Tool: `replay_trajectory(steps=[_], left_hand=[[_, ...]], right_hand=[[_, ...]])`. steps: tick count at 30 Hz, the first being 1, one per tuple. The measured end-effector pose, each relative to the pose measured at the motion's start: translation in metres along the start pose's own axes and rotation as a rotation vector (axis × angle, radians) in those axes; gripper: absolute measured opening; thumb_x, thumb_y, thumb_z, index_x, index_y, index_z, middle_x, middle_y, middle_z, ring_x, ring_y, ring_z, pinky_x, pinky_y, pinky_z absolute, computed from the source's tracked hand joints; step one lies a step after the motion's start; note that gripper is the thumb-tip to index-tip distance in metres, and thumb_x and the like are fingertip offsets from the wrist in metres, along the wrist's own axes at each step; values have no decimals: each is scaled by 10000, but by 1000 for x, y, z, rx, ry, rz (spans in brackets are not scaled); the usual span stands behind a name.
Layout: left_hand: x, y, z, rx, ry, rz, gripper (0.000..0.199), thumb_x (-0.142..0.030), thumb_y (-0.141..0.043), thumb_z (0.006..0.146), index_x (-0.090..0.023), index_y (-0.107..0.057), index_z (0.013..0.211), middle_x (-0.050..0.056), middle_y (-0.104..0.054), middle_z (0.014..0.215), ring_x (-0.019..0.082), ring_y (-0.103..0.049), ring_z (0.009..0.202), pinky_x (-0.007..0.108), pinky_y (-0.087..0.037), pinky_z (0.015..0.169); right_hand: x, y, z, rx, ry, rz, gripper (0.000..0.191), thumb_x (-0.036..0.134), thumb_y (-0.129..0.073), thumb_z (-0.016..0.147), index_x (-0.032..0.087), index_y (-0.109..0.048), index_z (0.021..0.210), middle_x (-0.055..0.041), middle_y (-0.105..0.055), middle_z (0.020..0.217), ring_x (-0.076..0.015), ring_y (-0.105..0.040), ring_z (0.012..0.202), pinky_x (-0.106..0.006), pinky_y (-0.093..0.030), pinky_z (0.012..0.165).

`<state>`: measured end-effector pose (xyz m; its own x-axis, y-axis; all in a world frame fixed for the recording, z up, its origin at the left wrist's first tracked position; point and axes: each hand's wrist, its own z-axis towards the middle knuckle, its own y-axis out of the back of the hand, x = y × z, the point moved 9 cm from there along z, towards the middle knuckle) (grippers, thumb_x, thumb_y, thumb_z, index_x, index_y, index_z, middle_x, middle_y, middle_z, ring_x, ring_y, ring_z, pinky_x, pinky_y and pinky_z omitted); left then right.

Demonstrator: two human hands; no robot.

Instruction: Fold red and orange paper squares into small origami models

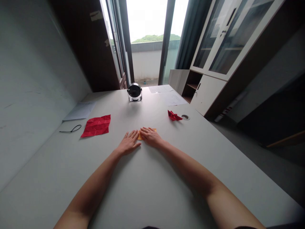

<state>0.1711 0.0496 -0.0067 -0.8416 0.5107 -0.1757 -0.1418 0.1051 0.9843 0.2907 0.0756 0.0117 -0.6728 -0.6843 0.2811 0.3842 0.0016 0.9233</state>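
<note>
A small piece of orange paper [140,136] lies on the white table [140,184] in front of me, mostly hidden under my fingers. My right hand [150,136] is laid flat over it, fingers stretched out to the left. At its left edge, my left hand [130,142] rests palm down with the fingers extended and the thumb apart. The fingertips of both hands nearly meet on the paper. To the left is a creased, unfolded red paper sheet [96,126]. On the right sits a folded red paper figure [174,116].
A roll of tape [185,117] lies beside the red figure. Farther back stands a small round black fan [134,91]. A black cable tie [71,129] and white paper sheets [79,110] are at the left. More sheets [175,99] lie back right, near a white cabinet [207,93].
</note>
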Motion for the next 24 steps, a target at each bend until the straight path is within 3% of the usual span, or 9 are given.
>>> replay_trajectory(steps=[5,13,19,24], left_hand=[[13,0,3,-22,140,-4,773,-641,-206,953,-173,-178,1567,94,-116,1634,260,-93,1514,491,-48,1206],[32,5,-1,-93,290,-14,695,-584,-221,973,-192,-262,1546,108,-173,1627,280,-138,1503,518,-96,1194],[33,16,-3,-185,244,-65,467,-348,-347,987,-301,-455,1439,46,-348,1571,265,-268,1451,522,-173,1172],[27,32,-4,-278,186,-176,511,-239,-486,886,-247,-501,1396,66,-536,1417,246,-431,1321,454,-255,1154]], right_hand=[[-19,-7,-1,82,-127,-37,520,397,-349,1008,202,-400,1487,-88,-363,1556,-246,-278,1462,-453,-202,1188],[-35,3,-6,13,-258,-91,608,495,-365,990,173,-358,1506,-127,-358,1554,-279,-264,1460,-456,-182,1177],[-33,14,-6,-79,-236,-30,658,492,-556,919,211,-381,1488,-139,-515,1404,-278,-432,1323,-415,-282,1119],[-28,25,-5,-126,-198,48,584,395,-684,841,257,-510,1381,-98,-593,1196,-254,-538,1124,-369,-389,1006]])
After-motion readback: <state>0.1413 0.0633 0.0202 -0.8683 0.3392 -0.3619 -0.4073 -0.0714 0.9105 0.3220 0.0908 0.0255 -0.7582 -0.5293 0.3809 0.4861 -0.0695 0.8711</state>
